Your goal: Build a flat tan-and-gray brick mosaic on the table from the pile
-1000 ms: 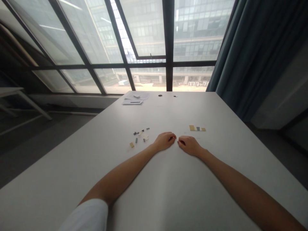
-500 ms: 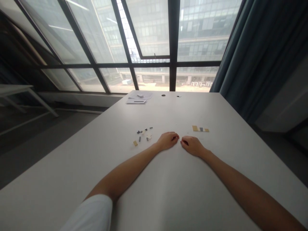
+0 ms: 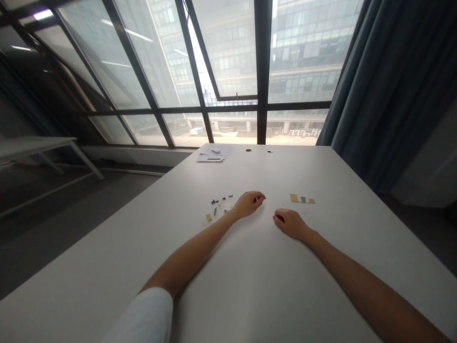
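Observation:
My left hand [image 3: 249, 203] is a little above the white table, with its fingers curled and the thumb and forefinger tips close together. Anything between them is too small to make out. Just left of it lie loose small pieces: a tan block [image 3: 209, 217], a grey bar [image 3: 215, 211], and several black and pale bits [image 3: 214, 201]. My right hand [image 3: 291, 223] rests on the tabletop, fingers curled inward; their inside is hidden. Beyond it lies a short row of flat tan, white and grey pieces [image 3: 303, 199], not touched by either hand.
The white table [image 3: 243, 267] reaches toward large windows. Papers [image 3: 210, 158] with a small pale object on top lie at its far left corner. A round dark disc [image 3: 248, 150] and a small dark item [image 3: 270, 151] sit near the far edge. A blue curtain [image 3: 360, 95] hangs at right.
My left hand has moved up and away from my right hand, widening the gap between them. My right hand stays about where it was. The view has tilted slightly upward and left.

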Available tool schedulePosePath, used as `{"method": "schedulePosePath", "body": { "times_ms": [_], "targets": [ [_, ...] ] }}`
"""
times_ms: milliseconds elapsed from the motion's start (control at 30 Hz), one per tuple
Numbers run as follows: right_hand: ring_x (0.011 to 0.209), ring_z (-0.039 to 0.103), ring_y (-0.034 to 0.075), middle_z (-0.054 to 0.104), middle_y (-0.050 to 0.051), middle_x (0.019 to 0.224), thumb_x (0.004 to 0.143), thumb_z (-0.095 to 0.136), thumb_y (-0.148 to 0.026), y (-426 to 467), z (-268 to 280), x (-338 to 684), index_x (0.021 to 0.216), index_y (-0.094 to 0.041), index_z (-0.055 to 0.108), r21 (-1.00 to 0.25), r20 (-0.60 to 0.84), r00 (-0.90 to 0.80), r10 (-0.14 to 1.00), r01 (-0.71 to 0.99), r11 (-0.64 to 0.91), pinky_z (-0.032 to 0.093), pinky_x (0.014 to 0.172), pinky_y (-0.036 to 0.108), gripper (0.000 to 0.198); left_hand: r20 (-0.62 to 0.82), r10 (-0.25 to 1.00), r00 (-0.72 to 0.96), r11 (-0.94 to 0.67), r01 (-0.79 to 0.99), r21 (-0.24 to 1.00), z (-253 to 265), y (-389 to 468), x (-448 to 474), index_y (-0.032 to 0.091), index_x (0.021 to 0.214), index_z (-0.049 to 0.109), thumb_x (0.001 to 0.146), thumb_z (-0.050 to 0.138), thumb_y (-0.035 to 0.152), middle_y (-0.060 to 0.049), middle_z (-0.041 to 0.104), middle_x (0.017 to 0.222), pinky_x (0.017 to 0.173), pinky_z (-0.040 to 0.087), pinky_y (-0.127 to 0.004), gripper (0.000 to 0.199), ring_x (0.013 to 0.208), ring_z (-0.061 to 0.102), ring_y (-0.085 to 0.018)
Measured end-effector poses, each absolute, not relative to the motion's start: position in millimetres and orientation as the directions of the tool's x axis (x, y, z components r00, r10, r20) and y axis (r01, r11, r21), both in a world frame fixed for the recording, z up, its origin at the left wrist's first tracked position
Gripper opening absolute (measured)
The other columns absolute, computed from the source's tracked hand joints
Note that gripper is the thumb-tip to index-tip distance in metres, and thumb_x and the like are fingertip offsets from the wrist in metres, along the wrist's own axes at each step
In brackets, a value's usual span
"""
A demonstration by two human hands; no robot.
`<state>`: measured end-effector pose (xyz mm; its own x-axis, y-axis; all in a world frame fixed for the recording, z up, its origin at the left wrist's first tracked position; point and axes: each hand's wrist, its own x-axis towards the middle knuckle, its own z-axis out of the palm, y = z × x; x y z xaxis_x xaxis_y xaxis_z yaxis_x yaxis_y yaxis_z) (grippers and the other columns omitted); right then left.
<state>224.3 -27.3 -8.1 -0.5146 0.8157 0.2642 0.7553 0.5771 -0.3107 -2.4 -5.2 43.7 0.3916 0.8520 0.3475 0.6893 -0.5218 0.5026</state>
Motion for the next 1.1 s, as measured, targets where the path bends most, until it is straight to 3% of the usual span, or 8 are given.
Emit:
{"method": "schedulePosePath", "body": {
  "times_ms": [300, 533, 700, 1100],
  "targets": [
    [0.068, 0.051, 0.015, 0.062, 0.002, 0.074, 0.095, 0.047, -0.027, -25, -11, 225, 0.073, -0.019, 0.059, -0.328, 0.259, -0.524, 0.811, 0.742, 0.584, 0.029, 0.066, 0.027, 0.027, 0.394, 0.899, 0.193, -0.367, 0.822, 0.435, 82, -31, -107, 0.019, 0.098, 0.073, 0.09, 0.052, 0.033, -0.001, 0.071, 0.08, 0.073, 0.048, -0.025, 0.027, 0.071, 0.061, -0.014],
    [0.067, 0.051, 0.016, 0.062, 0.003, 0.073, 0.094, 0.046, -0.028, -24, -13, 226, 0.071, -0.019, 0.058, -0.343, 0.276, -0.516, 0.811, 0.735, 0.584, 0.029, 0.065, 0.028, 0.027, 0.25, 0.967, 0.052, -0.153, 0.901, 0.406, 45, -77, -181, 0.021, 0.107, 0.071, 0.082, 0.063, 0.053, -0.003, 0.072, 0.09, 0.072, 0.047, -0.028, 0.041, 0.075, 0.062, -0.017],
    [0.067, 0.051, 0.016, 0.062, 0.003, 0.072, 0.094, 0.044, -0.03, -25, -12, 227, 0.071, -0.02, 0.058, -0.343, 0.271, -0.51, 0.816, 0.741, 0.577, 0.029, 0.065, 0.028, 0.029, 0.174, 0.985, -0.017, -0.055, 0.916, 0.397, 18, -95, -190, 0.018, 0.111, 0.069, 0.074, 0.069, 0.055, -0.005, 0.07, 0.092, 0.074, 0.047, -0.03, 0.052, 0.079, 0.063, -0.02],
    [0.066, 0.05, 0.016, 0.06, 0.002, 0.069, 0.094, 0.044, -0.033, -20, -21, 230, 0.07, -0.02, 0.057, -0.371, 0.283, -0.497, 0.821, 0.732, 0.571, 0.028, 0.063, 0.027, 0.03, 0.27, 0.948, -0.166, 0.059, 0.93, 0.363, 8, -107, -165, 0.02, 0.089, 0.066, 0.08, 0.06, 0.041, -0.003, 0.065, 0.078, 0.068, 0.041, -0.027, 0.024, 0.076, 0.059, -0.018]
  ]
}}
